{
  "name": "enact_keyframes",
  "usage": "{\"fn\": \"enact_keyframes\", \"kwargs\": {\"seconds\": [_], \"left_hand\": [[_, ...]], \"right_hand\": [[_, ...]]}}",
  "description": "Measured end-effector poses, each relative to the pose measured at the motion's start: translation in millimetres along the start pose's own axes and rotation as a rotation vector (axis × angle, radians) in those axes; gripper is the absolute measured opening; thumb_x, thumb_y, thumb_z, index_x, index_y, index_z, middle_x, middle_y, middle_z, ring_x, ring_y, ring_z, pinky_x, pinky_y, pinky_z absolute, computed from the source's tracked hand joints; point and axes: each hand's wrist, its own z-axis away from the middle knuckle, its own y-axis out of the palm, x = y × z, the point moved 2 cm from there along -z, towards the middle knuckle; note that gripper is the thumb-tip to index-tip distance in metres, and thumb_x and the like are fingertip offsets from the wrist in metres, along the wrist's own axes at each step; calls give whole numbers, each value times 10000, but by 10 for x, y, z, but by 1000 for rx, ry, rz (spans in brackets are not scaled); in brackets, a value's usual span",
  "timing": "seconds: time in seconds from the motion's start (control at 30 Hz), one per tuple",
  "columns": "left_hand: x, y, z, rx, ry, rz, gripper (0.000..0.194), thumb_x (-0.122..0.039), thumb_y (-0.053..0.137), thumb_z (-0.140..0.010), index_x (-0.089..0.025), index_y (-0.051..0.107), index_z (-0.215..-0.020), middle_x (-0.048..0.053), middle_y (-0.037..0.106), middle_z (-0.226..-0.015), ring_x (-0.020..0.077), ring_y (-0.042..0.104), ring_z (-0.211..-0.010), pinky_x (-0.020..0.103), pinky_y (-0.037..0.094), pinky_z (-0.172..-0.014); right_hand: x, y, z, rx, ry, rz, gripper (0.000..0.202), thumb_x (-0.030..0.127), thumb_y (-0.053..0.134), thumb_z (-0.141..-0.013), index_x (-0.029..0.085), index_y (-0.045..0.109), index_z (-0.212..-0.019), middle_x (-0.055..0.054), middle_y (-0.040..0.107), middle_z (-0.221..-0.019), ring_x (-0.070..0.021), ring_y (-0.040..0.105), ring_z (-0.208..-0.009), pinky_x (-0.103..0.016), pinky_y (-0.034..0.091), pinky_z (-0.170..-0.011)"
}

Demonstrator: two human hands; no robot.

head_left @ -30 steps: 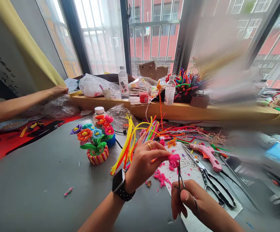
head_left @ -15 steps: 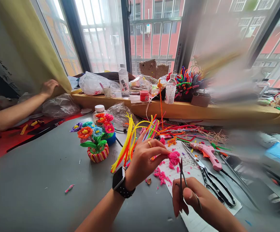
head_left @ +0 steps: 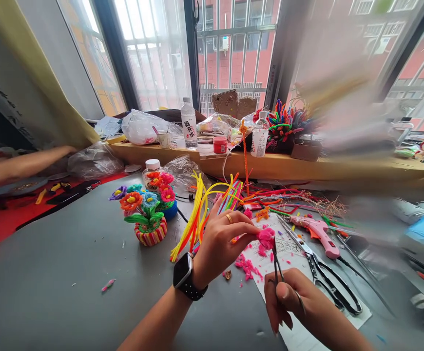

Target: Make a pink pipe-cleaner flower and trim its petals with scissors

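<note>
Between thumb and fingertips, my left hand (head_left: pixel 224 239) pinches a fuzzy pink pipe-cleaner flower (head_left: pixel 266 238). My right hand (head_left: pixel 292 297) grips small dark scissors (head_left: pixel 277 261), fingers through the handles, their blades nearly together and pointing up at the flower's right edge. Below the flower, pink fuzz clippings (head_left: pixel 247 267) lie scattered over a white paper (head_left: pixel 292 336) and the grey table (head_left: pixel 87 297). Yellow and orange pipe cleaners (head_left: pixel 193 219) lie behind my left hand. To its left stands a small striped pot of pipe-cleaner flowers (head_left: pixel 150 233).
Large silver scissors (head_left: pixel 319 270) and a pink glue gun (head_left: pixel 319 234) lie right of my hands. Bottles (head_left: pixel 189 124), a red jar (head_left: pixel 220 145) and plastic bags line the ledge (head_left: pixel 212 163). Another person's arm (head_left: pixel 22 168) reaches in at the far left.
The small scissors' blades have closed together and come up against the flower. At the left, the other person's hand has lowered from the yellow curtain edge. The view has shifted slightly.
</note>
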Motion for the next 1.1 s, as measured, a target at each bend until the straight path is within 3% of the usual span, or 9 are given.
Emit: {"fn": "enact_keyframes", "kwargs": {"seconds": [0.27, 0.53, 0.8, 1.1], "left_hand": [[4, 25, 14, -7, -11, 28, 62, -209, 583, -743, -208, 627, -699, -22, 644, -747, 99, 580, -713, 365, 297, -963], [20, 6, 10, -8, 8, 27, 90, -209, 562, -764, -230, 646, -741, -29, 649, -762, 99, 578, -728, 388, 242, -991], [-13, -38, -11, -54, 12, 46, 95, -216, 564, -763, -234, 658, -768, -26, 649, -764, 98, 584, -720, 396, 185, -1015], [-2, -43, -21, -5, 13, 23, 113, -223, 566, -763, -255, 673, -778, -26, 645, -767, 103, 577, -735, 411, 115, -1032]], "right_hand": [[31, 0, -9, -45, 0, 14, 639, 681, 352, -707, 148, 540, -408, 28, 357, -390, -78, 352, -402, -220, 250, -422], [-23, -23, -32, -48, 58, 66, 681, 707, 316, -697, 160, 439, -311, 37, 294, -344, -60, 286, -354, -219, 226, -396], [17, -64, 33, 75, -4, 8, 727, 780, 277, -623, 126, 587, -562, 5, 432, -513, -96, 384, -493, -223, 292, -473], [11, -32, 38, 102, 16, 30, 687, 755, 319, -632, 126, 552, -485, 15, 411, -478, -85, 374, -473, -222, 263, -456]]}}
